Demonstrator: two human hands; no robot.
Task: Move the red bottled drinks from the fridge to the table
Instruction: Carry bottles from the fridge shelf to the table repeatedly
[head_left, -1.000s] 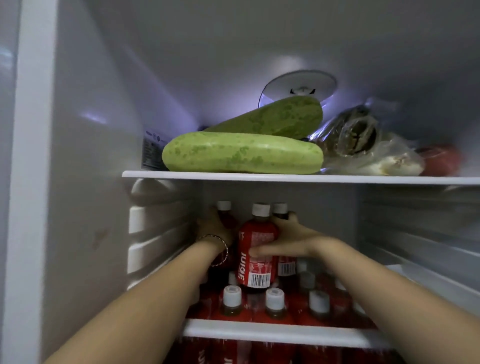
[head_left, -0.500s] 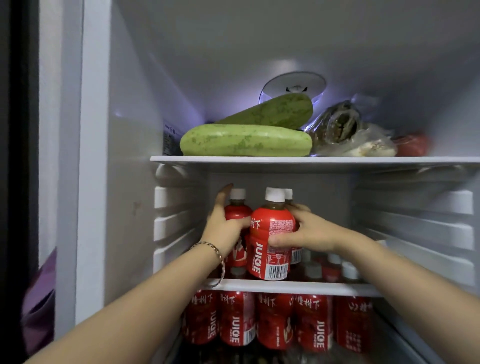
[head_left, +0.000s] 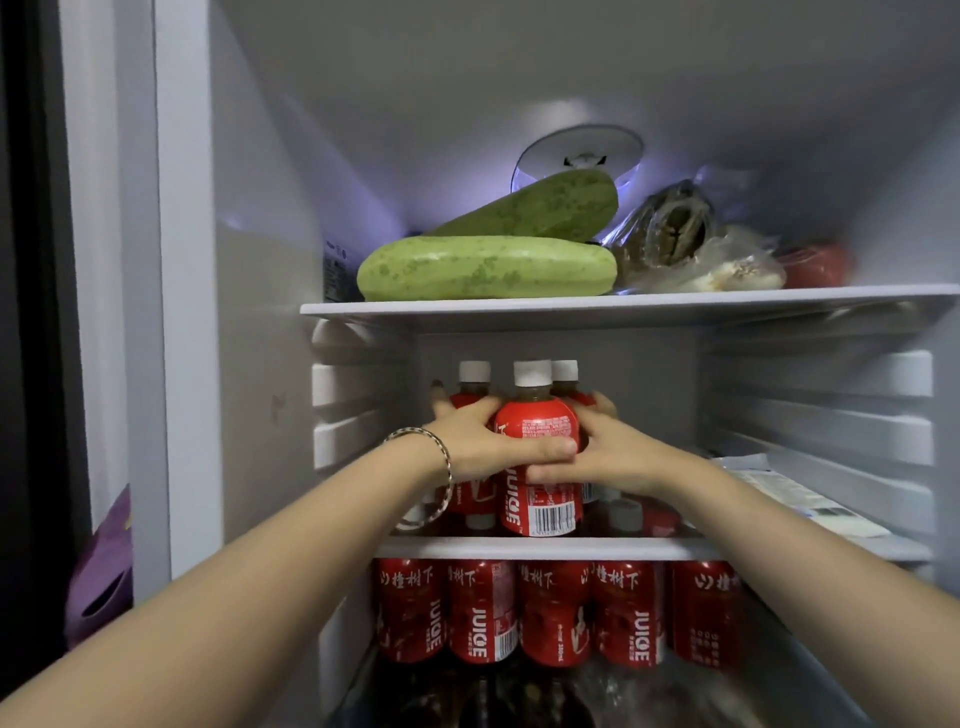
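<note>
Three red juice bottles with white caps stand bunched on the fridge's middle shelf (head_left: 545, 546). The front bottle (head_left: 540, 499) carries a barcode label. My left hand (head_left: 483, 441), a bracelet on its wrist, wraps the left side of the bunch, thumb across the front bottle. My right hand (head_left: 608, 457) clasps the right side, fingers reaching behind. The left rear bottle (head_left: 474, 382) and right rear bottle (head_left: 565, 376) show mostly necks and caps. More red bottles (head_left: 556, 613) line the shelf below.
Two green gourds (head_left: 483, 267) and bagged food (head_left: 691, 249) lie on the top shelf (head_left: 727, 299). A flat white packet (head_left: 800, 499) lies on the middle shelf to the right. The fridge's left wall (head_left: 260, 364) and a purple object (head_left: 101, 571) lie left.
The view has pulled back and dropped, showing more of the lower shelf. My left hand has closed round the bunch, its thumb now across the front bottle; both hands now clasp three bottles together.
</note>
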